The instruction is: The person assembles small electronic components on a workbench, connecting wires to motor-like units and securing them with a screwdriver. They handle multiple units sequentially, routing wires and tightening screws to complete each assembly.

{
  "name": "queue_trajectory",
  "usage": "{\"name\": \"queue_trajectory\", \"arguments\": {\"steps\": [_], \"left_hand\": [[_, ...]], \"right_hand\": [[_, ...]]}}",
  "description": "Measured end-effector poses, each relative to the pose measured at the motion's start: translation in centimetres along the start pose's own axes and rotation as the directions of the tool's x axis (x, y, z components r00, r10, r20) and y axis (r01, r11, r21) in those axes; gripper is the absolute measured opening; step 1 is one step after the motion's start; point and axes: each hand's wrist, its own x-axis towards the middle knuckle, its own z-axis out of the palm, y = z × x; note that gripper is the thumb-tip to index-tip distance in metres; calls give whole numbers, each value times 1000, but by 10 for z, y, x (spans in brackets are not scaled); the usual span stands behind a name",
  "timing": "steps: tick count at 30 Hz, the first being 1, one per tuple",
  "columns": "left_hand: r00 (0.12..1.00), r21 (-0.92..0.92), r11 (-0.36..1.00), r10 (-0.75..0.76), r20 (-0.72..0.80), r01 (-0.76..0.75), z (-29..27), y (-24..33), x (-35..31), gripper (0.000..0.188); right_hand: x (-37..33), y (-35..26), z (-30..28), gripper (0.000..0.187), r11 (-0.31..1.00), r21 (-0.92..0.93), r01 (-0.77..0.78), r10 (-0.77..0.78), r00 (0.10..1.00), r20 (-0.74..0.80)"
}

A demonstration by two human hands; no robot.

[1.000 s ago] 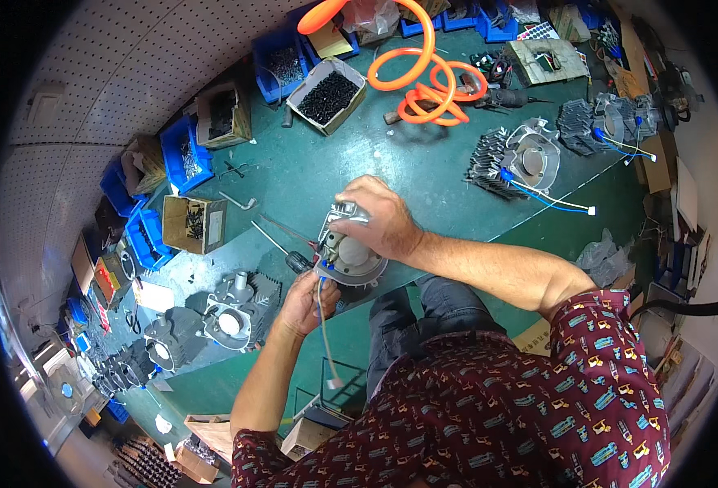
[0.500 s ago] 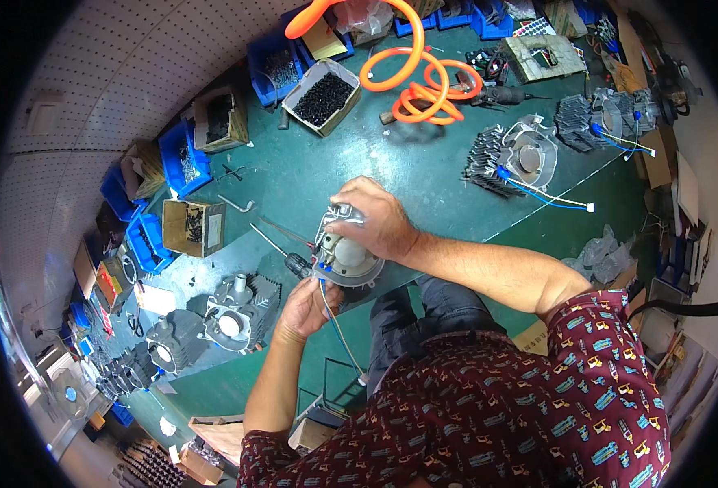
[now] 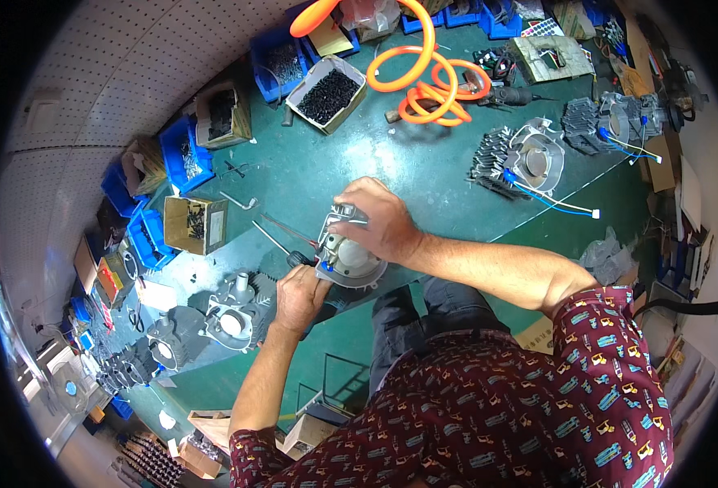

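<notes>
Layout of the surface. Near edge, centre: motor housing between left grip and right grip; screwdriver just to its left, hex key farther left and behind. Near edge, left: row of further housings. Right part: housing unit, its leads crossing the near edge, with others behind it to the right. Far side: screws in a box, left of the coiled hose. Far-left edge: bins, before the wall panel.
</notes>
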Motion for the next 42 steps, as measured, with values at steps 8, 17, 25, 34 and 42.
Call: {"name": "queue_trajectory", "arguments": {"steps": [8,17,25,34,42], "left_hand": [[846,-651,545,-405,347,528,1,-1,-11,22],[696,-771,-366,-340,633,522,16,1,-16,29],[647,-757,-335,-393,654,562,15,-3,-25,25],[754,-757,143,-317,575,638,11,-13,-20,27],[1000,30,999,-18,10,18,6,3,-7,14]], "right_hand": [[0,1,-4,41,1000,4,-20,19,999,48],[-1,2,-2,40,1000,-8,-5,5,999,33],[0,1,-3,39,1000,14,-7,6,999,36],[0,1,-3,40,1000,14,-13,13,999,35],[1,2,-1,39,1000,21,-16,15,999,46]]}}
